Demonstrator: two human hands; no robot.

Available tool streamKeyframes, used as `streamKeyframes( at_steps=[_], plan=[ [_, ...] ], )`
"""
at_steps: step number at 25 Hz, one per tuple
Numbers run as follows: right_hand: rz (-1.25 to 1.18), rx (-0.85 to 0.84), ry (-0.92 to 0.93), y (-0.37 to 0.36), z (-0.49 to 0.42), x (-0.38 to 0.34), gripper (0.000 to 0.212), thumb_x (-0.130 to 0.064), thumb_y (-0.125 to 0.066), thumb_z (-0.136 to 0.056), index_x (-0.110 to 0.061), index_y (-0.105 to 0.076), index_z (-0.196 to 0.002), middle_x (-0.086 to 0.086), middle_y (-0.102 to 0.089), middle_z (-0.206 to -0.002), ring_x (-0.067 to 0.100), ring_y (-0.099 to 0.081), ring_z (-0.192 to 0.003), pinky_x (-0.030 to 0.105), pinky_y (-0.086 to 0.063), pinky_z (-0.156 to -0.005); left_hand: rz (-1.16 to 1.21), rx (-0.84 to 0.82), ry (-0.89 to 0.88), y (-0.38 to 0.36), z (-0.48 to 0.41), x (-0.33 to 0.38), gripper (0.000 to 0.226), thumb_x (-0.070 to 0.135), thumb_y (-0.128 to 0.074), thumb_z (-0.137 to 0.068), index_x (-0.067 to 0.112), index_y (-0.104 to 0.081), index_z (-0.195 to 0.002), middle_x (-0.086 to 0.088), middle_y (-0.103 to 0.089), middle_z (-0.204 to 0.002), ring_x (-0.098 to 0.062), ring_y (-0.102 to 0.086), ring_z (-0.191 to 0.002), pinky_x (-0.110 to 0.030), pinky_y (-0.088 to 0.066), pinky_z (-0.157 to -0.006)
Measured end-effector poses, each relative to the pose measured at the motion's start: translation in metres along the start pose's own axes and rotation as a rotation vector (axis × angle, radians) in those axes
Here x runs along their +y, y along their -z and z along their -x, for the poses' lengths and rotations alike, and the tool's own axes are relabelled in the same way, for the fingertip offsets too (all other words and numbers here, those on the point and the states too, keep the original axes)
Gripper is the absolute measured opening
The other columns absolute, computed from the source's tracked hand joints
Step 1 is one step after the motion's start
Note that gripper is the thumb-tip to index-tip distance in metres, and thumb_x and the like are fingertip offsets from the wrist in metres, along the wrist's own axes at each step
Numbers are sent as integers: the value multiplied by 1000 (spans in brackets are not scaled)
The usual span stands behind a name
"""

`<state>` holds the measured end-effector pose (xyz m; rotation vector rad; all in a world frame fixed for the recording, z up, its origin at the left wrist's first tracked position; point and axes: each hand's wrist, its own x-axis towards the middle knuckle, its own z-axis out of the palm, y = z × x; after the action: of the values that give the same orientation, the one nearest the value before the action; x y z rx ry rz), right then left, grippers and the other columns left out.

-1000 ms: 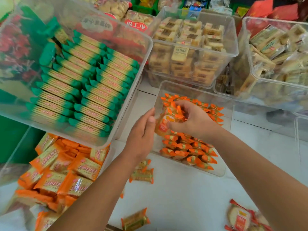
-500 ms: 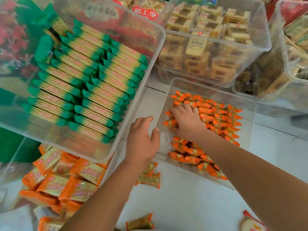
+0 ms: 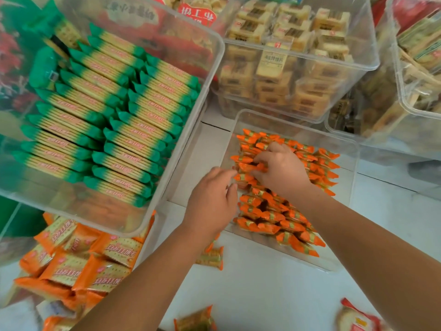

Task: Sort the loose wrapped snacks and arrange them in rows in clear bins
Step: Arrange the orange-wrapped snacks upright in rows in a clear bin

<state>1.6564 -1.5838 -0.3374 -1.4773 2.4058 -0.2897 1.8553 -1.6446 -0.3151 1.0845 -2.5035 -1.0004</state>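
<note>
The orange-wrapped snacks [image 3: 274,211] lie in the low clear bin [image 3: 296,120] at the middle of the white counter [image 3: 274,295], packed edge to edge in slanting rows so that each twisted end tucks against its neighbour. The rows cover most of the floor of the bin, and only a strip along its far right side is bare.

The right hand [image 3: 281,173] is down inside the bin with its fingers bent. Finger and thumb pinch one snack in the left-hand row, seemingly to seat it square with the others. The left hand [image 3: 212,201] sits at the bin's left wall, fingers loosely bent and holding nothing that I can see. My guess is that it steadies the light bin while the other hand works.

Just beside the left wrist a loose snack [image 3: 211,258] of the same orange kind waits on the counter, and another [image 3: 195,320] lies nearer the bottom edge, so the sorting looks unfinished.

Further out, a big clear bin [image 3: 214,44] of green-ended cracker packs [image 3: 114,115] overhangs from the left, already in tidy rows. Below it sits a loose heap of orange cracker packs [image 3: 78,266]. Behind the low bin stands a bin of pale wrapped cakes [image 3: 293,56], and a red-edged round snack [image 3: 355,318] lies at the bottom right.
</note>
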Motion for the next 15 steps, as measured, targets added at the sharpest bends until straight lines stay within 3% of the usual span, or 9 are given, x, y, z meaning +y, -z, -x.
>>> streamKeyframes(
  at_steps=[5, 10, 15],
  plan=[
    [68, -91, 20, 1, -11, -5, 26, -45, -69, -93, -30, -77, -111, 0, -62, -109, 27, -56, -117, 38, -52, -83, 174, -289, 257, -26, 5, 10, 37, 23, -53, -99, 29, -62, -135, 4, -65, -130, -19, -59, -118, -37, -51, -101],
    [37, -29, 117, -6, -18, -8, 11, -35, -71, -90, -29, -79, -93, -3, -64, -93, 25, -62, -102, 30, -39, -70, 333, -374, 469, -44, -7, 7, 34, 24, -51, -98, 34, -65, -127, 12, -66, -129, -13, -60, -120, -34, -50, -104],
    [-116, 50, 25, -4, -8, -2, 20, -38, -73, -92, -24, -79, -105, -1, -66, -98, 24, -62, -100, 34, -50, -75, 542, -384, 593, -51, -18, 8, 33, 27, -52, -97, 35, -65, -127, 14, -70, -121, -10, -66, -110, -42, -53, -103]
  ],
)
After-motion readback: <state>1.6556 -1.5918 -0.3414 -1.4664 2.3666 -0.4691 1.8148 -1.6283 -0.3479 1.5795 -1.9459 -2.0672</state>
